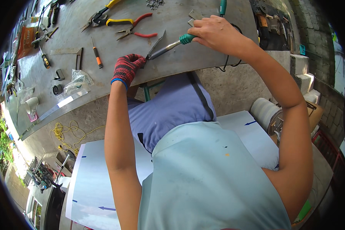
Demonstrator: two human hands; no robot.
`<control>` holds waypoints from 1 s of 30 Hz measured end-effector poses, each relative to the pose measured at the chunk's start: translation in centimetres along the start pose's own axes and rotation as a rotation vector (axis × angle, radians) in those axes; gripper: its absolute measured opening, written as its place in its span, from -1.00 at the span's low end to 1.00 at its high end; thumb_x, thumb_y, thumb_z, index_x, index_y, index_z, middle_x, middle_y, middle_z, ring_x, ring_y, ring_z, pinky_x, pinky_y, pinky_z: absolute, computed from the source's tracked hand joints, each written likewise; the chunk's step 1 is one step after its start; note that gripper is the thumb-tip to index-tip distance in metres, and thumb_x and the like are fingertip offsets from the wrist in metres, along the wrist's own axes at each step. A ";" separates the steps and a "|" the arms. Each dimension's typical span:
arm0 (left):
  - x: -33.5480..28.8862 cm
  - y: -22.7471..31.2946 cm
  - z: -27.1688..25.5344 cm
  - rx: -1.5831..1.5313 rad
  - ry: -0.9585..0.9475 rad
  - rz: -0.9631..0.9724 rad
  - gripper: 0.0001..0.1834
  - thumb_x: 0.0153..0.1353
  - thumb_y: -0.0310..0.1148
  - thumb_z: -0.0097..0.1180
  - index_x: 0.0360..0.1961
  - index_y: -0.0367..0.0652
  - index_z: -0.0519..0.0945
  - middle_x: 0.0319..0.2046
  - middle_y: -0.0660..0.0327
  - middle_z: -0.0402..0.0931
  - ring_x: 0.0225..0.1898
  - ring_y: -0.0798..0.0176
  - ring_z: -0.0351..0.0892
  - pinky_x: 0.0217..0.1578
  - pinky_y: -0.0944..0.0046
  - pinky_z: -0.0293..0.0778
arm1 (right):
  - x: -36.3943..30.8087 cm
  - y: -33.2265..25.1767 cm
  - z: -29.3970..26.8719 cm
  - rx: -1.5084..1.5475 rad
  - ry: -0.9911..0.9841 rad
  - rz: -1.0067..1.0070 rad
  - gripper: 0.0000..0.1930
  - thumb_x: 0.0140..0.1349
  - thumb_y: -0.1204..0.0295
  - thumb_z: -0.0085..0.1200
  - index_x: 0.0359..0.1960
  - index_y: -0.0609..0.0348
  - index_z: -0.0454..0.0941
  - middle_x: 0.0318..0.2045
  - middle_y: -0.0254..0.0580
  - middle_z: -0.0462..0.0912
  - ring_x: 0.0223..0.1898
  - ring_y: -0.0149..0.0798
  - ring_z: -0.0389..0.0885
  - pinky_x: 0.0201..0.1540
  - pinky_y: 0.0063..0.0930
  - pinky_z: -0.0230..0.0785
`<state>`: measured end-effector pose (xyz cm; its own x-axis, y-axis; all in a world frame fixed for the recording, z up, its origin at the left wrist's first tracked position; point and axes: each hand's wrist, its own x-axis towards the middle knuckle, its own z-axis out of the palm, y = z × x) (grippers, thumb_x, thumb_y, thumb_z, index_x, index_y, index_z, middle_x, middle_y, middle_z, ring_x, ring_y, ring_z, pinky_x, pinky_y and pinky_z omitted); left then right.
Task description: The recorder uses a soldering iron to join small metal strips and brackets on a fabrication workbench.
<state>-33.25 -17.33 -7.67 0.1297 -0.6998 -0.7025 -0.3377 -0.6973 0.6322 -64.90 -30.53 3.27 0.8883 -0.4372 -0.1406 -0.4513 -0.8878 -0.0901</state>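
Note:
My right hand [217, 35], bare, is wrapped round the green handle of a soldering iron [168, 49]. The iron slants down and left, its tip close to the fingers of my left hand [128, 69]. That hand wears a red and black knit glove with a blue cuff. Its fingers pinch the lower end of a thin bent metal strip [157, 43] near the table's front edge. The strip rises away from the glove, beside the iron's barrel. Whether the tip touches the strip cannot be made out.
On the grey metal table [103, 34] lie red-handled pliers [136, 30], yellow-handled snips [99, 18], an orange screwdriver [96, 53], a try square [74, 53] and a plastic bag [78, 81]. A black cord [227, 63] hangs over the front edge. Small flat metal pieces [195, 16] lie beyond my right hand.

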 end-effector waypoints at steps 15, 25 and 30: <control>0.1 -0.4 0.1 0.008 0.006 0.015 -0.73 0.28 -0.27 0.42 -0.09 -0.22 0.80 -0.29 0.23 0.79 -0.24 0.39 0.66 -0.02 0.29 0.51 | 0.0 -0.3 -0.2 0.026 -0.009 0.021 -0.84 0.38 0.25 0.22 -0.14 -0.01 0.64 -0.26 -0.29 0.62 -0.08 -0.15 0.69 0.03 -0.17 0.48; 0.5 -0.7 0.0 0.022 0.007 0.011 -0.72 0.28 -0.27 0.41 -0.09 -0.22 0.80 -0.29 0.23 0.79 -0.23 0.39 0.67 -0.05 0.29 0.53 | -1.9 -0.3 -2.6 0.081 -0.003 0.117 -0.81 0.38 0.25 0.22 -0.08 0.00 0.68 -0.25 -0.28 0.65 -0.11 -0.09 0.70 0.02 -0.15 0.50; 0.7 -0.7 0.1 -0.005 0.009 0.014 -0.74 0.30 -0.28 0.40 -0.09 -0.21 0.80 -0.27 0.22 0.80 -0.23 0.39 0.67 -0.05 0.30 0.53 | -4.8 0.0 -4.7 0.156 0.064 0.215 -0.71 0.39 0.25 0.20 0.05 0.10 0.66 -0.23 -0.19 0.62 -0.16 -0.01 0.65 -0.05 -0.14 0.49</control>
<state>-32.99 -17.28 -8.60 0.1333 -0.7108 -0.6907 -0.3348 -0.6882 0.6436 -68.73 -29.10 8.62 0.7717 -0.6262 -0.1111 -0.6337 -0.7426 -0.2165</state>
